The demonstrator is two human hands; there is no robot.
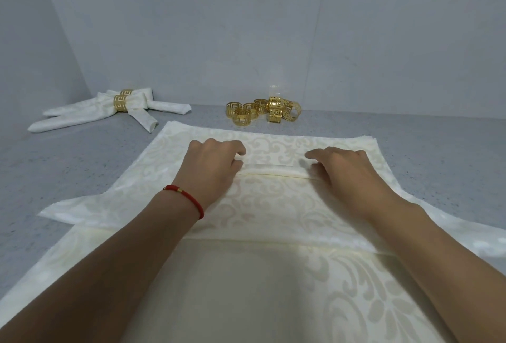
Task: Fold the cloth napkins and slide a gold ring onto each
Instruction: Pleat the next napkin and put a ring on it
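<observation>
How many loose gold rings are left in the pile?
About 7, clustered on the counter against the back wall: three at left, the rest bunched at right. Overlaps may hide more.

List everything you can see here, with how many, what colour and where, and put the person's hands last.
Finished napkins: apparently two, cream, far left of the counter, each through a gold ring.
Loose gold rings: about seven, gold, piled at the back centre by the wall.
Napkin being folded: one, cream with scroll pattern, centre, far edge rolled into a narrow fold.
Spread cloths: cream, count unclear, under it and nearest the camera.
Counter: one, speckled grey.
Wall: pale grey.
Bracelet: one, red, left wrist.
Left hand: pinches the fold's left end.
Right hand: pinches its right end.
</observation>
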